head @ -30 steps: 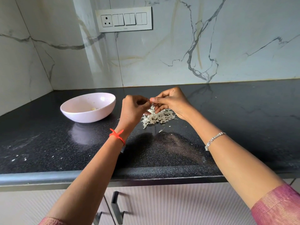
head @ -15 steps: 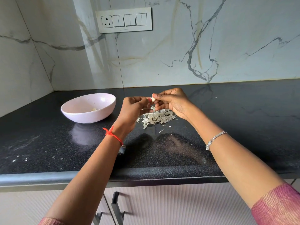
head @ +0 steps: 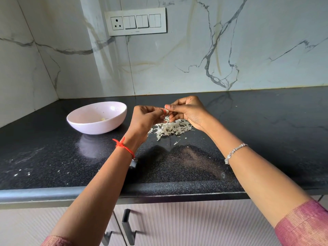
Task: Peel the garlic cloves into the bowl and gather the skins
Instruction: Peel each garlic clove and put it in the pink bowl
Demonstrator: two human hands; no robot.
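Note:
A small white garlic clove [head: 166, 111] is pinched between the fingertips of my left hand [head: 144, 119] and my right hand [head: 188, 110], held just above a heap of pale garlic skins [head: 173, 129] on the black counter. To the left stands a pale pink bowl [head: 117, 110] holding at least one peeled clove [head: 103, 119]. Both hands hover right of the bowl, and part of the skin heap is hidden behind them.
The black stone counter [head: 266, 130] meets a marble wall at the back and a corner wall at the left. A switch panel [head: 135, 21] is on the wall. Small skin crumbs [head: 21, 172] lie near the front left edge. Cabinet handles [head: 127, 226] sit below.
The hands stayed together over the skin heap; the fingers shifted slightly around the clove, which now shows between the fingertips. Bowl and heap have not moved.

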